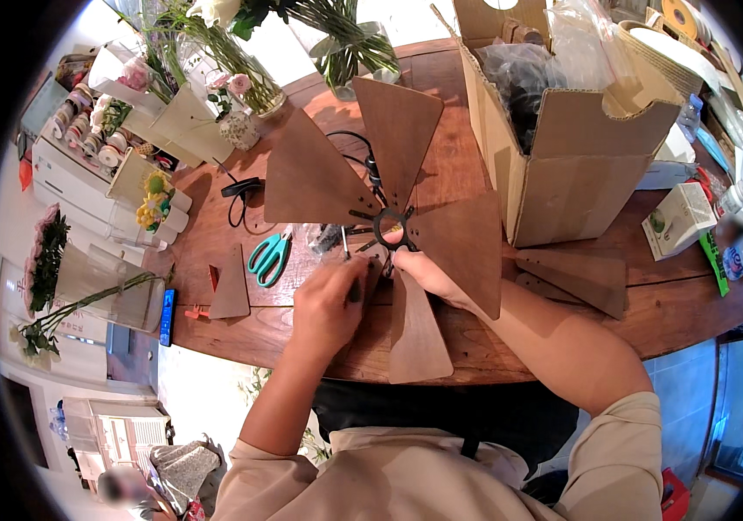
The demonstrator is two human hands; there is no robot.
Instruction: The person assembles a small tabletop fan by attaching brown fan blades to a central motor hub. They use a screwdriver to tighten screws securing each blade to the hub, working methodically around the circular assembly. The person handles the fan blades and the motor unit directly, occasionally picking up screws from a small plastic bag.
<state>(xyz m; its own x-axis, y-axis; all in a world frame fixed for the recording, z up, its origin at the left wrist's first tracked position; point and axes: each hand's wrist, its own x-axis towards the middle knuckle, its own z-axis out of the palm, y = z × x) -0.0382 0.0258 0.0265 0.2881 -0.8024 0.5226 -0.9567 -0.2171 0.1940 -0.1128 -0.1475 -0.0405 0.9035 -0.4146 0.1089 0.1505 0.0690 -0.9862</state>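
Observation:
In the middle of the head view is a fan-like wheel of flat brown blades (396, 126) screwed by metal arms to a round black hub (379, 227). My right hand (430, 276) pinches that hub from the near side, and a fingertip shows through its ring. Closed beside the hub, my left hand (328, 300) grips a tool with a thin metal shaft (344, 241) pointing away from me; its handle is hidden. Teal-handled scissors (269, 259) lie left of it, near a small clear bag (323, 239) with dark parts.
Loose brown blades (584, 276) lie on the wooden table (293, 334) at right, another blade (231, 291) at left. An open cardboard box (575, 174) stands at back right. Black cable (237, 200), vases (336, 65) of flowers and a phone (167, 317) line the left and far side.

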